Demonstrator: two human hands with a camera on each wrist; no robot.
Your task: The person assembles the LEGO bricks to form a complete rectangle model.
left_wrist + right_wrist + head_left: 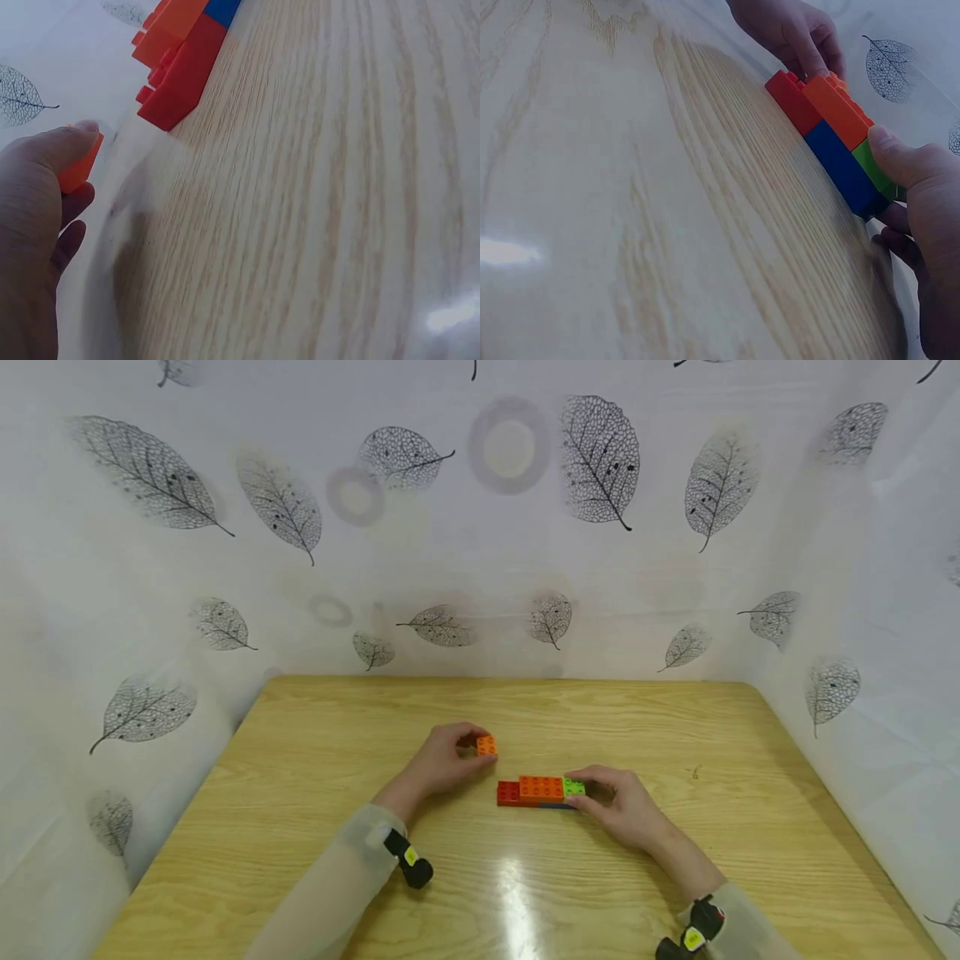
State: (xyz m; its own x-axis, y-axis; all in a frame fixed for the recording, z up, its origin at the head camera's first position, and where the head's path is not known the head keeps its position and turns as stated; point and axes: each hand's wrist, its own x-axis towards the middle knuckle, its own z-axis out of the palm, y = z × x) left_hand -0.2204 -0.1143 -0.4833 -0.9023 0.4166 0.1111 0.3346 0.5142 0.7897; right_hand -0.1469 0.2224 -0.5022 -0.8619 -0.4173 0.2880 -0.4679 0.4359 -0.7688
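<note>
A small orange toy brick (487,746) is pinched between the thumb and fingers of my left hand (442,760). To its right on the table lies a joined row of bricks. In its lower layer are a red brick (507,793) at the left end and a blue brick (846,169) beside it. A longer orange brick (541,788) sits on top, across both. Next to it, a green brick (573,787) is on the blue one at the right end. My right hand (626,808) grips that green end with thumb and fingers.
The wooden table (637,718) has a shiny light reflection near its front. Behind and at both sides hangs a white curtain (450,552) with grey leaf prints. Each wrist wears a black strap with a small camera (408,860).
</note>
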